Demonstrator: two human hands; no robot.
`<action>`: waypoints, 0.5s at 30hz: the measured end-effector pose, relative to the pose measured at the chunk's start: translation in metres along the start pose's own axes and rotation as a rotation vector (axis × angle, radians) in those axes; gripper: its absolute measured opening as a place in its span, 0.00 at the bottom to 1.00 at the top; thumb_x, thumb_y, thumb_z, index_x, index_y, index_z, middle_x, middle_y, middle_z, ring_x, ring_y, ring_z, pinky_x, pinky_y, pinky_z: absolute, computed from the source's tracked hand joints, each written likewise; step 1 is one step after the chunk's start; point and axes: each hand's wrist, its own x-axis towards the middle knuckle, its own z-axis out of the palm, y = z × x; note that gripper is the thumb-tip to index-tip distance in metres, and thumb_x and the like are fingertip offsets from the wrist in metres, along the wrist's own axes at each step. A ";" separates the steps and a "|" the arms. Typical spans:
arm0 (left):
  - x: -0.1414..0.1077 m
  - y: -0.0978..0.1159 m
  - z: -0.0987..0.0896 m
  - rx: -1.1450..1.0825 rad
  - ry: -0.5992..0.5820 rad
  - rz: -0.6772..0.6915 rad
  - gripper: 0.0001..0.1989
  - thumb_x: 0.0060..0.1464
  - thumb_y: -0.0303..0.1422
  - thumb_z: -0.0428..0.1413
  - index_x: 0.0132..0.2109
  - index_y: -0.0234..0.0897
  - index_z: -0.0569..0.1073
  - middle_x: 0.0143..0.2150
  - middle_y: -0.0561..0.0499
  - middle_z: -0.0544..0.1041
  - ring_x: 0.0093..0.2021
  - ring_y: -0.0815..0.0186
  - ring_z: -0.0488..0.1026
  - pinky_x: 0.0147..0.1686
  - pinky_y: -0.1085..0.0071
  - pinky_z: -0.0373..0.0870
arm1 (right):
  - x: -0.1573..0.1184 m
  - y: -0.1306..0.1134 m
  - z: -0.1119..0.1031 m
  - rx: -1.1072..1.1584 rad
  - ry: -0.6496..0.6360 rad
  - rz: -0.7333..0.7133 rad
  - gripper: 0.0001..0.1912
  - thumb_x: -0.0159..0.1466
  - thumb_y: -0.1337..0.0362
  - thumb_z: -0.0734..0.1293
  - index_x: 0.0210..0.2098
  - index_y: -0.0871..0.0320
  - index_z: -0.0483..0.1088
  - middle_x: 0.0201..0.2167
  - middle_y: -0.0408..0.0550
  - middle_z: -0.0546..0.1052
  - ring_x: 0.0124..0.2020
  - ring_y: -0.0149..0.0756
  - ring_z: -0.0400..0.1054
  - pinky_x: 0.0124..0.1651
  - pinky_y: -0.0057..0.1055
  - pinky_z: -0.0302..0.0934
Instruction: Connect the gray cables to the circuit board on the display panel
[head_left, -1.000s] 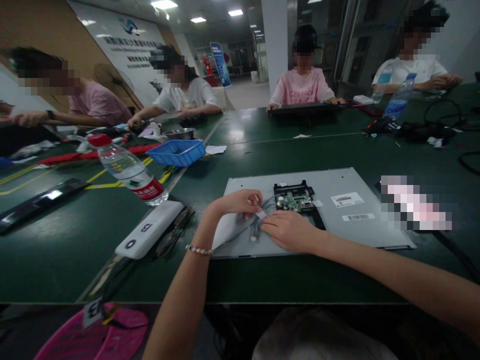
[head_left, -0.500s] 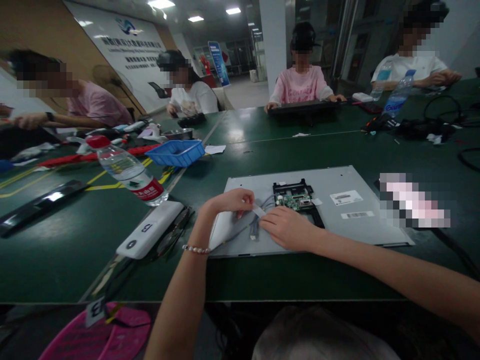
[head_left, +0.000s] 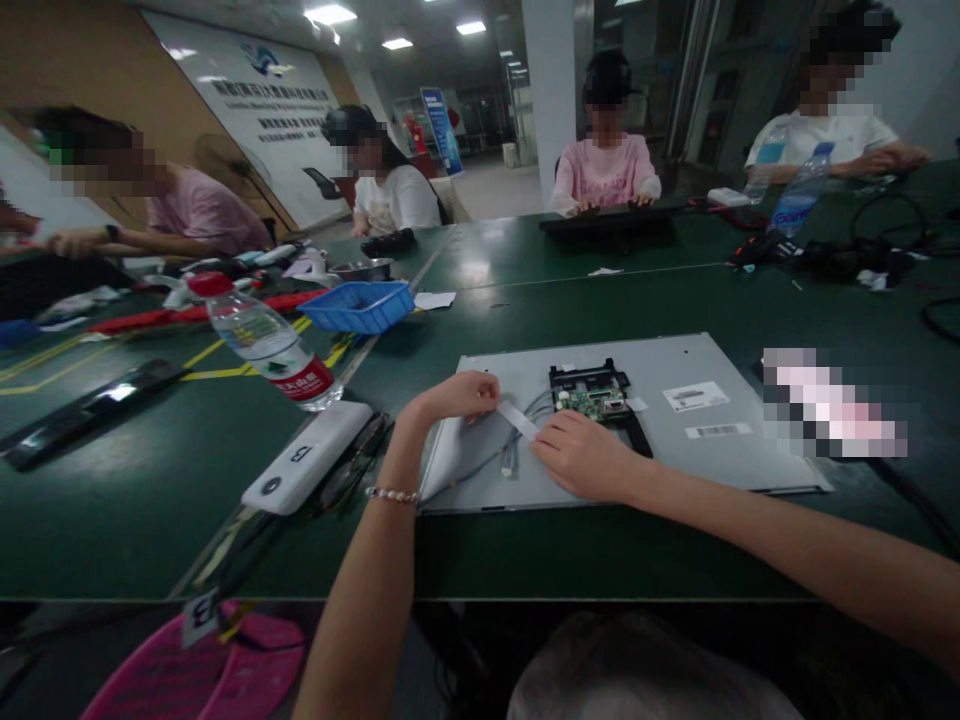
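- The white strip [head_left: 517, 420] lies between the two hands, over the grey panel [head_left: 750, 440] and left of the circuit board [head_left: 591, 403].
- Its long axis slants from the left hand [head_left: 466, 396], at the far-left end, down to the right hand [head_left: 576, 455], at the near-right end; neither hand is clearly nearer, since each is at one end.
- The left fingers appear to pinch the far end between thumb and forefinger; the right fingers grasp the near end and partly cover it.
- The strip crosses above the thin cables [head_left: 510, 455], which run from the board side to a connector bundle just below it; whether it touches them or the panel cannot be told.
- The panel lies flat on the worktop [head_left: 675, 550], its near side close to the edge.
- Of the containers, the blue tray [head_left: 364, 310] sits beyond the left hand; its contents cannot be made out.
- The red-capped bottle [head_left: 281, 350] seems partly filled with clear liquid, and is near the white power bank [head_left: 307, 460].
- A metal bowl [head_left: 364, 270] is behind the tray, its inside too small to read.
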 end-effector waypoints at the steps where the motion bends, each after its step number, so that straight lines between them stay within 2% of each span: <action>1: 0.000 0.000 0.000 0.011 0.002 0.011 0.06 0.46 0.33 0.51 0.31 0.35 0.69 0.22 0.56 0.69 0.19 0.71 0.66 0.22 0.76 0.62 | 0.000 0.000 0.000 0.004 -0.001 0.002 0.09 0.64 0.70 0.59 0.40 0.64 0.69 0.37 0.54 0.73 0.42 0.42 0.64 0.48 0.40 0.57; 5: 0.001 0.000 -0.001 0.009 0.032 0.048 0.08 0.47 0.34 0.51 0.33 0.35 0.69 0.25 0.55 0.70 0.20 0.72 0.66 0.22 0.76 0.62 | -0.001 0.001 -0.001 0.024 0.018 0.005 0.10 0.65 0.70 0.58 0.42 0.64 0.69 0.40 0.55 0.73 0.44 0.43 0.64 0.48 0.40 0.57; 10: 0.001 0.005 -0.003 -0.053 0.157 0.123 0.10 0.51 0.34 0.50 0.37 0.34 0.71 0.29 0.52 0.71 0.22 0.73 0.65 0.22 0.78 0.62 | 0.000 0.001 0.000 0.063 0.088 -0.018 0.12 0.65 0.70 0.57 0.44 0.64 0.69 0.45 0.57 0.72 0.48 0.44 0.63 0.49 0.41 0.58; 15: 0.002 0.009 -0.001 -0.067 0.168 0.145 0.11 0.52 0.35 0.50 0.37 0.33 0.71 0.25 0.54 0.69 0.21 0.73 0.65 0.22 0.77 0.62 | 0.000 0.001 0.001 0.075 0.169 -0.063 0.13 0.67 0.70 0.55 0.46 0.64 0.68 0.50 0.58 0.70 0.50 0.43 0.62 0.51 0.40 0.57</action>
